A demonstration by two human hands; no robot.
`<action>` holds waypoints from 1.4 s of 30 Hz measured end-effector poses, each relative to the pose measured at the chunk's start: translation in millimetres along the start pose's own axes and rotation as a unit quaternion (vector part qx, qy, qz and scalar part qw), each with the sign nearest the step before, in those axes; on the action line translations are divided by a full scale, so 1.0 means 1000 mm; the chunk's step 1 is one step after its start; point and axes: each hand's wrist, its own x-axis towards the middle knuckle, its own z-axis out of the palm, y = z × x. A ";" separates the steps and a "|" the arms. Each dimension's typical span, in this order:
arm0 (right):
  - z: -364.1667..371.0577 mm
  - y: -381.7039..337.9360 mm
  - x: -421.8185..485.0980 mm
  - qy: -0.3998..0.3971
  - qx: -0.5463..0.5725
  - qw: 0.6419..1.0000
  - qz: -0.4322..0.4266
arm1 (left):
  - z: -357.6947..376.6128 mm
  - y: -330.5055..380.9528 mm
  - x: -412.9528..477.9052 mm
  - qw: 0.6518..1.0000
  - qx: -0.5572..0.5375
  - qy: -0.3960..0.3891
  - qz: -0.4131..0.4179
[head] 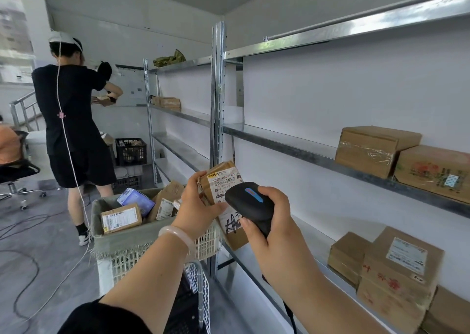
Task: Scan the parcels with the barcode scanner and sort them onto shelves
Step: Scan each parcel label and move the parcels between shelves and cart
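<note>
Grey metal shelving (279, 145) on my right. Flat brown cardboard parcel (221, 181) upright before it, my left hand (198, 206) curled round its left edge. Black handheld barcode scanner (250, 202) overlaps the label, gripped in my right hand (273, 223).

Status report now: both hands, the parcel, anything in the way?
Left hand grips brown cardboard parcel with white label. Right hand holds black barcode scanner, aimed at label. No obstacle seen before grey metal shelves.
</note>
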 end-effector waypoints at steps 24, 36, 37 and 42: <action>0.136 0.118 0.116 -0.056 0.085 0.991 0.091 | -0.039 -0.088 0.087 0.991 -0.052 0.044 -0.117; 0.231 0.200 0.227 -0.118 0.133 0.981 0.082 | -0.029 -0.166 0.183 0.984 0.037 0.086 -0.149; 0.239 0.207 0.228 -0.125 0.137 0.979 0.090 | -0.029 -0.175 0.189 0.983 0.036 0.084 -0.157; 0.275 0.241 0.242 -0.143 0.131 0.975 0.112 | -0.028 -0.222 0.224 0.973 0.056 0.049 -0.219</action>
